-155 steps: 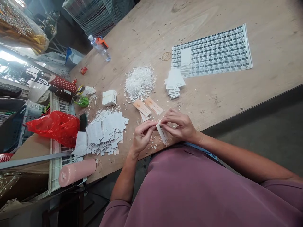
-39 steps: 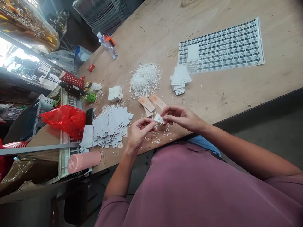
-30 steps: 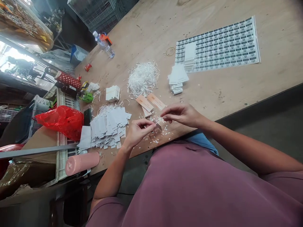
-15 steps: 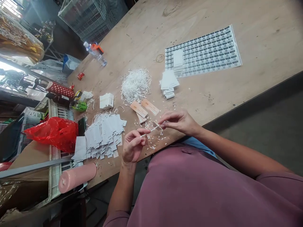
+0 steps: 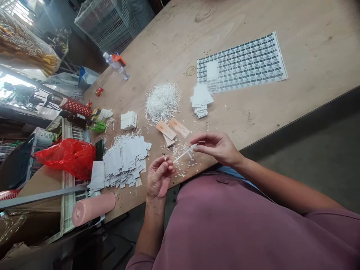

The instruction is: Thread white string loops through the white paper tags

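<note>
My left hand (image 5: 161, 173) is closed in a pinch near the table's front edge, around a thin white strip (image 5: 181, 155). The strip runs up to my right hand (image 5: 216, 147), whose thumb and fingertips pinch its other end. Small white bits (image 5: 181, 174) lie scattered on the table beneath. Just beyond the hands are orange-printed cards (image 5: 165, 129). A pile of white tags (image 5: 126, 159) spreads to the left. Behind the cards lies a heap of white strings (image 5: 163, 102).
A printed sticker sheet (image 5: 247, 63) lies at the back right with white cards (image 5: 201, 97) beside it. At left are a red bag (image 5: 74, 157), a pink roll (image 5: 94, 208), a small white stack (image 5: 128, 120) and a clear bottle (image 5: 118, 66).
My hands have moved slightly apart, and the white strip now stretches between them. The view has shifted slightly.
</note>
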A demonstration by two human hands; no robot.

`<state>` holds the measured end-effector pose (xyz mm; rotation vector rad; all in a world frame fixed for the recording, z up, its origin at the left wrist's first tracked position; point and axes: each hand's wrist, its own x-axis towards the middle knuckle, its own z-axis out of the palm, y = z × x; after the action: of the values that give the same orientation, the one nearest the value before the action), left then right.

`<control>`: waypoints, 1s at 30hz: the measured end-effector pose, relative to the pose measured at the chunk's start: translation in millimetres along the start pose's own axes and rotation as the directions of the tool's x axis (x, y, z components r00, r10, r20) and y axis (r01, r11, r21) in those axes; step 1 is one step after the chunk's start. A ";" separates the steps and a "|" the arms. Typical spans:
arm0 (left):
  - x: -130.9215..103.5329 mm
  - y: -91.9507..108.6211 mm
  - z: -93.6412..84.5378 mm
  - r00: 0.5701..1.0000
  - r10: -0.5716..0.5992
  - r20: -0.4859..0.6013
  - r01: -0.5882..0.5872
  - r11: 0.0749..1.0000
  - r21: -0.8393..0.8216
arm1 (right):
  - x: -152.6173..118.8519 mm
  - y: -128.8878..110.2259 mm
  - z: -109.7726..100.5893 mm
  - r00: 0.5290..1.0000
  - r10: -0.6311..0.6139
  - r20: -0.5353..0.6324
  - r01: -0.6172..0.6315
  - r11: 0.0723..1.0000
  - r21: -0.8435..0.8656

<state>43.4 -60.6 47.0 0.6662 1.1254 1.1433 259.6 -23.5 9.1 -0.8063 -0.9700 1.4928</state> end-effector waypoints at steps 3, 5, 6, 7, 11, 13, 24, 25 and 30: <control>-1.4 0.4 0.1 1.000 0.004 0.007 -0.004 1.000 0.000 | -0.2 -1.1 0.6 1.000 -0.021 -0.007 0.021 1.000 -0.018; -2.1 1.0 0.2 1.000 0.016 0.006 -0.016 1.000 -0.005 | -0.2 -1.9 0.8 1.000 -0.022 -0.015 0.021 0.999 -0.026; -2.5 1.2 0.3 1.000 0.026 0.003 -0.026 1.000 -0.007 | -0.3 -2.2 0.8 1.000 -0.020 -0.016 0.020 0.999 -0.028; -2.9 1.4 0.5 0.999 0.036 0.002 -0.036 0.999 -0.006 | -0.4 -2.4 0.8 1.000 -0.019 -0.017 0.018 0.999 -0.030; -3.9 1.9 3.7 0.997 0.075 0.011 -0.075 0.997 0.006 | -0.9 -1.4 1.2 0.999 -0.002 -0.044 0.002 1.000 0.006; -3.3 2.4 7.2 0.997 0.077 0.003 -0.077 0.997 -0.002 | -0.6 -0.3 1.9 0.997 0.024 -0.068 -0.021 0.999 0.042; 7.5 -3.8 23.6 0.961 0.217 0.169 -0.275 0.728 0.628 | 4.4 -3.5 9.3 0.999 0.022 -0.039 -0.022 1.000 0.007; 8.5 -5.1 23.5 0.942 0.268 0.201 -0.331 0.661 0.673 | 4.7 -3.1 10.3 0.999 0.022 -0.040 -0.022 1.000 0.006; 12.6 -3.5 23.5 0.824 0.438 0.360 -0.541 0.416 0.731 | 5.8 -0.5 9.9 1.000 0.027 -0.011 -0.027 0.999 0.036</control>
<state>66.7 -47.1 47.6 1.9001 1.3923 0.9824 250.2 -19.0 13.9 -0.8041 -0.9244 1.5230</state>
